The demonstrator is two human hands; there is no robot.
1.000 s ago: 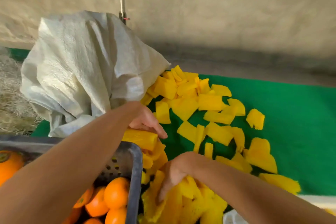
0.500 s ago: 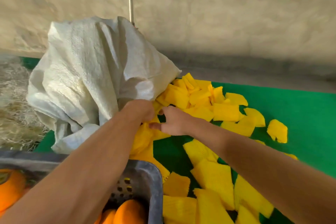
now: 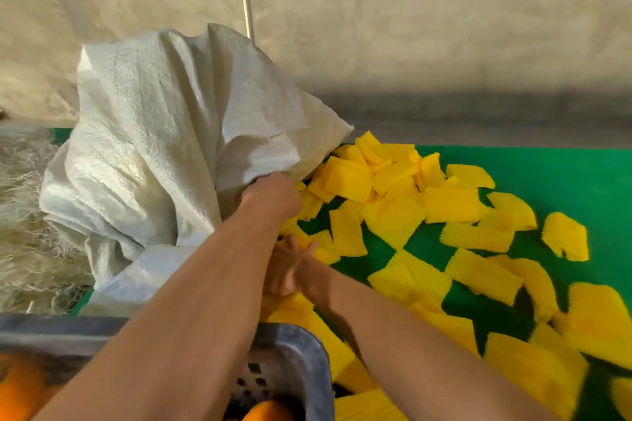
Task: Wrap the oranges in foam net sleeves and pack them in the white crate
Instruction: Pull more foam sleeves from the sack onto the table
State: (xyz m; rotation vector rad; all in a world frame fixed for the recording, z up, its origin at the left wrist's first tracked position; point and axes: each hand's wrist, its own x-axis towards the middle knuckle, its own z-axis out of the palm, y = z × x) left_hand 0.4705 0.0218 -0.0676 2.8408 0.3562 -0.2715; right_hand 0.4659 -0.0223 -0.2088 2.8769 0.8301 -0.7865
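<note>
Gripping the lower edge of the white woven sack (image 3: 164,133) at mid-frame, the left hand (image 3: 273,196) has its fingers curled into the fabric. Just below it, the right hand (image 3: 290,270) lies spread, fingers straight, on yellow foam net sleeves (image 3: 396,215), which spill from the sack mouth across the green mat (image 3: 564,174) to the right. Oranges (image 3: 266,412) sit in the grey perforated crate (image 3: 301,366) at bottom left.
</note>
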